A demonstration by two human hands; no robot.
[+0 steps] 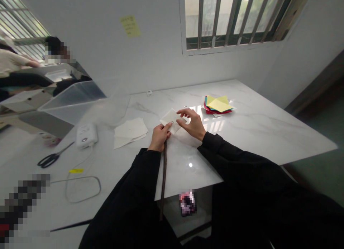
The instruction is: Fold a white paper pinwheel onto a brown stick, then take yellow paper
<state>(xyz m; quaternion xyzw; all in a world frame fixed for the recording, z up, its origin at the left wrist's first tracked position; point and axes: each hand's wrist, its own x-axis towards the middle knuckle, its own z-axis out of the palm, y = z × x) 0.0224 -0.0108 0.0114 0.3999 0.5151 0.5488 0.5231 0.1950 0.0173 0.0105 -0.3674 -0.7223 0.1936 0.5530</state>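
My left hand (159, 137) is closed on the near left edge of a small off-white square sheet (168, 117), its thumb on top. A tiny shiny piece (172, 122) lies on the sheet by the thumb tip; its kind is too small to tell. My right hand (194, 124) hovers at the sheet's right side with thumb and fingers apart, and nothing shows between them. Below my left hand a long, thin dark brown strip (164, 170) runs down past the table edge; whether the hand grips it I cannot tell.
Off-white sheets (130, 132) lie left of my hands. Coloured sheets (219, 104) are stacked at the right on the marble-patterned table (258, 134). Black scissors (52, 159), a white power adapter (86, 135) with a cable, and a clear plastic bin (72, 100) stand leftward. People are beyond.
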